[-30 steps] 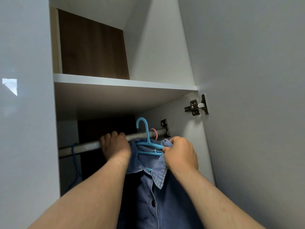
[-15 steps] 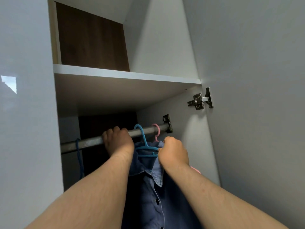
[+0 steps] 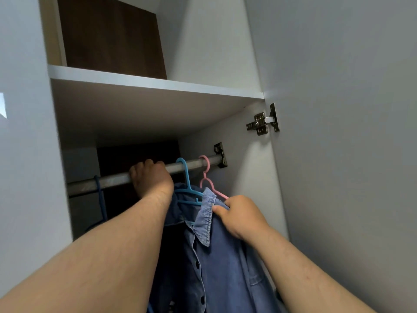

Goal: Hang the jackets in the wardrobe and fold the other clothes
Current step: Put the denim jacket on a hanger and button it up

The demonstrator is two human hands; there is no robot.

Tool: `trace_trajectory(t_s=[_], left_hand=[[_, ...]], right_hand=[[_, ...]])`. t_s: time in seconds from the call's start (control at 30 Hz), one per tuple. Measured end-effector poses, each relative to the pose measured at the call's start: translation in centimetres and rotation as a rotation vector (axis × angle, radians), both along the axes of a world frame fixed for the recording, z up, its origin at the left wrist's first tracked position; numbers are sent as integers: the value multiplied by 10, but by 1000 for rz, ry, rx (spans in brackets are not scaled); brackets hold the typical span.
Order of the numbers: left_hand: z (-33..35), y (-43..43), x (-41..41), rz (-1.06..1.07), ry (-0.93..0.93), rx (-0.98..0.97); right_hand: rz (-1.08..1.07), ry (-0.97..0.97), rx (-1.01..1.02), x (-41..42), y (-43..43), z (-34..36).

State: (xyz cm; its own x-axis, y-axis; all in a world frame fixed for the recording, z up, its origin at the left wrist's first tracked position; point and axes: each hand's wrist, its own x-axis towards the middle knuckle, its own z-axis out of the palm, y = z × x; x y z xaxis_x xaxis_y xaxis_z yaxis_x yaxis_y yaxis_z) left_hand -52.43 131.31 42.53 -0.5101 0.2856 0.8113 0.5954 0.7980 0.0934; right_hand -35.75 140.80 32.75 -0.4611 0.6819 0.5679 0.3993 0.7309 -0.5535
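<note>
Fingers of the left hand curl over the wardrobe's metal rail. The right hand pinches the denim jacket beside its collar. The jacket hangs from a blue hanger on the rail, next to a pink hanger.

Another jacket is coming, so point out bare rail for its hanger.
Bare rail lies between the dark blue hanger and the left hand gripping the rail. The right end is crowded: light blue hanger with denim jacket, pink hanger, bracket, close together.

Wardrobe rail with blue hanger (denim jacket on it) and pink hanger
</note>
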Motion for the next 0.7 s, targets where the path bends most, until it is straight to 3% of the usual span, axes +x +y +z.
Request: trace_trajectory(t_s=[0.23,0.37,0.57,0.7], left_hand=[[-1,0,-4,-25,12,6],[1,0,-6,-31,18,20],[-4,0,-4,-58,36,49],[-6,0,3,-52,12,52]], right_hand=[[-110,159,-183,-4,8,-2],[-199,143,-119,0,12,0],[-125,133,-121,11,11,-4],[-93,249,-152,19,-1,-13]])
